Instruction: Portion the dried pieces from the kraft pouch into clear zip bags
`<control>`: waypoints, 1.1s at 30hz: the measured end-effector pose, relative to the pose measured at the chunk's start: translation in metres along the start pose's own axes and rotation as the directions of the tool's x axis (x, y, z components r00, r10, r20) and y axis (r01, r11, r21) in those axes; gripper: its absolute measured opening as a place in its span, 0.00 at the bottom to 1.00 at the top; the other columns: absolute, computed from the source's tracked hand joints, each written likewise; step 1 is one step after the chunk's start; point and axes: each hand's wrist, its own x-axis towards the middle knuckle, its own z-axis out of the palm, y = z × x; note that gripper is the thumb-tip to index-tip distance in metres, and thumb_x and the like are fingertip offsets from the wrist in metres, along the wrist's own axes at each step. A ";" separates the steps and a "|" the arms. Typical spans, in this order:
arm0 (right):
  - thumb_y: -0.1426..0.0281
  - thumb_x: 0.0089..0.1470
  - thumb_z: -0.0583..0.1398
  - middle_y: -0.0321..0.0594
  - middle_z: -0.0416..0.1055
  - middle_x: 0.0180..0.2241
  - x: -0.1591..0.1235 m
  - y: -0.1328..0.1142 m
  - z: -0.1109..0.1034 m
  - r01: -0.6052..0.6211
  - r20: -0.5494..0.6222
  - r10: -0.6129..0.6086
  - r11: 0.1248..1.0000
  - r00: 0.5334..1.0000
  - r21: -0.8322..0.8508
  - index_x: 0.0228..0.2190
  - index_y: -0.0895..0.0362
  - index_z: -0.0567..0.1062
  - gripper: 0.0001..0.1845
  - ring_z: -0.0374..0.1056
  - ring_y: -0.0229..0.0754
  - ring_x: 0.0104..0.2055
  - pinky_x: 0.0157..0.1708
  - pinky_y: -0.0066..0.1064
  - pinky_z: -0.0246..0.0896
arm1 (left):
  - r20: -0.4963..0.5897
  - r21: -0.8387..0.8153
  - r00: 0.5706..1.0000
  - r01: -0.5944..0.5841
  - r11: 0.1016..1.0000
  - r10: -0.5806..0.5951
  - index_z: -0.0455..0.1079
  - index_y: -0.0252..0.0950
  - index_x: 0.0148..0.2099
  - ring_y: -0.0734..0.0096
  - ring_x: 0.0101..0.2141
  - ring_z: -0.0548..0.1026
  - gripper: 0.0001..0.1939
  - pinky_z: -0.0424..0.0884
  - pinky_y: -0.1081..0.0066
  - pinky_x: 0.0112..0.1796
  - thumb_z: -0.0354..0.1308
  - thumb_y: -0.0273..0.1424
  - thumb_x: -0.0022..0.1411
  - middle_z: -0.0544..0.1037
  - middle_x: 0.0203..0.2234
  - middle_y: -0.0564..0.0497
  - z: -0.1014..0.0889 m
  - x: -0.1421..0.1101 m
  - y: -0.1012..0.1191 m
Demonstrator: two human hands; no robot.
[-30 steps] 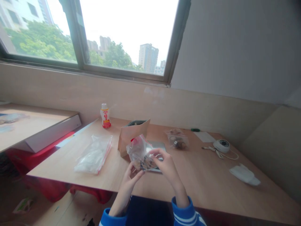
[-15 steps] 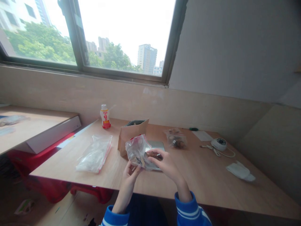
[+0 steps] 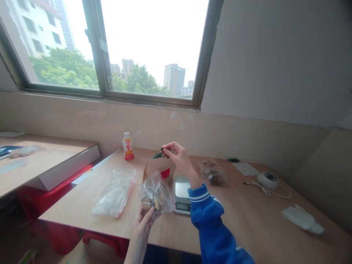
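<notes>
My left hand (image 3: 145, 222) is closed on the bottom of a clear zip bag (image 3: 158, 187), which holds several brown and tan dried-looking pieces. Between the fingertips of my right hand (image 3: 177, 156) is a small dark brown piece (image 3: 164, 151), whose exact kind I cannot make out. That hand is raised over the open top of a brown paper bag (image 3: 152, 167), which stands upright behind the zip bag. Just right of the zip bag lies a digital kitchen scale (image 3: 183, 187), partly covered by my right forearm.
A pile of clear zip bags (image 3: 115, 192) lies on the left, with a drink bottle (image 3: 128, 146) behind it. Further right are a filled zip bag (image 3: 211, 174), a white dome camera (image 3: 267, 180) with its cable, a paper sheet (image 3: 245, 168) and a crumpled white item (image 3: 302, 219).
My right hand has moved up and away from the zip bag to above the paper bag, holding a brown piece. My left hand has shifted slightly left and down with the zip bag, uncovering the scale.
</notes>
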 end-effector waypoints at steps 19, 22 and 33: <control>0.64 0.53 0.60 0.40 0.76 0.39 -0.006 0.013 0.015 -0.043 -0.003 0.043 0.997 0.999 0.057 0.35 0.54 0.78 0.09 0.71 0.41 0.39 0.38 0.32 0.65 | -0.025 -0.064 0.997 0.067 0.996 -0.069 0.72 0.34 0.37 0.56 0.38 0.78 0.21 0.75 0.63 0.40 0.71 0.32 0.38 0.80 0.34 0.47 0.011 -0.007 -0.004; 0.62 0.49 0.63 0.41 0.74 0.43 -0.004 0.018 0.015 -0.064 -0.061 0.076 0.980 0.995 0.189 0.32 0.55 0.78 0.10 0.71 0.42 0.41 0.39 0.33 0.67 | -0.034 -0.065 0.997 0.068 0.996 -0.071 0.72 0.33 0.37 0.56 0.37 0.78 0.22 0.75 0.62 0.38 0.71 0.32 0.36 0.80 0.34 0.46 0.008 -0.005 -0.005; 0.71 0.53 0.58 0.40 0.74 0.38 -0.014 0.021 0.014 0.061 0.025 -0.059 0.995 0.998 -0.080 0.32 0.54 0.76 0.07 0.69 0.41 0.44 0.49 0.37 0.62 | -0.033 -0.047 0.998 0.050 0.998 -0.052 0.73 0.34 0.37 0.54 0.40 0.77 0.21 0.75 0.62 0.39 0.71 0.32 0.38 0.80 0.36 0.47 0.002 -0.003 -0.003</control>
